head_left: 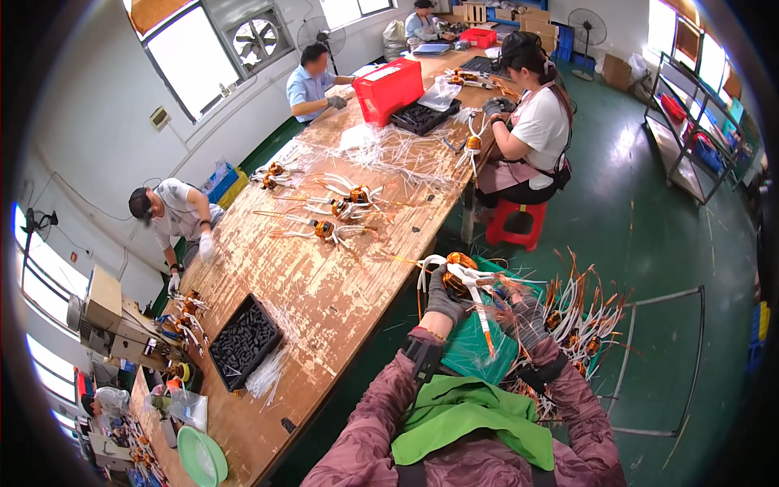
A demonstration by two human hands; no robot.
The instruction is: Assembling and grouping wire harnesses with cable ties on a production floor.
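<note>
In front of me is a copper-wound coil point(461, 261) with white-sleeved leads. My left hand point(446, 299), in a grey glove, is closed around its near left side. At the coil's right, my gloved right hand point(526, 318) has its fingers closed at the end of a white-sleeved lead point(485, 277). One more sleeved lead point(484, 323) hangs down between the hands, its tip copper-coloured. Beneath the hands is a green surface point(487, 357) with thin clear strips on it. A heap of similar coils with bristling leads point(580, 325) lies to the right of my right hand.
The long worn wooden table point(324, 284) runs along my left, bearing several coils point(324, 230), a black tray of dark pieces point(243, 341), and scattered clear strips. A red crate point(389, 89) stands farther off. A co-worker sits on a red stool point(517, 226). A metal frame point(698, 349) is at right.
</note>
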